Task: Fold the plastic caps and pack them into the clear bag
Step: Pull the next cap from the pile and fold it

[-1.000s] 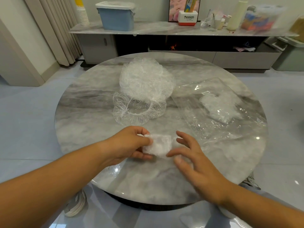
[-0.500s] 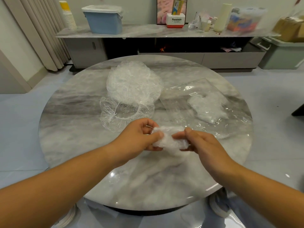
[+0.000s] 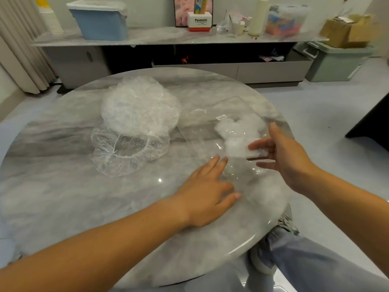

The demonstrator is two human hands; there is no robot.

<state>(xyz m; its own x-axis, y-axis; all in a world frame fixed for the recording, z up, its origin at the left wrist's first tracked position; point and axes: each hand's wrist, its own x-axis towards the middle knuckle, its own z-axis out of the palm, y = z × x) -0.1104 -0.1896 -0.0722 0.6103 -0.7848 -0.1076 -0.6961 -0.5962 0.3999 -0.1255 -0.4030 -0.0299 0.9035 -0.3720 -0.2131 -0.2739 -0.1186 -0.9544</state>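
- A white-and-red box (image 3: pixel 199 22) on the low cabinet (image 3: pixel 273 70), far beyond both grips, reads "Panasonic"; the smaller line under it is too fine to read.
- The clear bag (image 3: pixel 202 127) carries a small white label (image 3: pixel 221 117), beyond the right grip and to its left. Its print cannot be made out.
- The right grip (image 3: pixel 288 157) pinches a folded cap (image 3: pixel 240 149) between thumb and fingers, over the clear bag. Through the blur it seems to sit at or just inside the bag's mouth, against the folded caps (image 3: pixel 237 127) already in there.
- The left grip (image 3: pixel 206 190) is released, lying flat on the marble bench (image 3: pixel 63 186) with straight fingers. Its fingertips reach the bag's near edge.
- The pile of plastic caps (image 3: pixel 139 108) yet to be folded lies beyond the left grip and to its left, with one spread cap (image 3: pixel 128 152) at the pile's near side.
- Half a second ago both grips held the folded cap together, nearer the body. Now the left has let go and the right alone has carried it to the bag.
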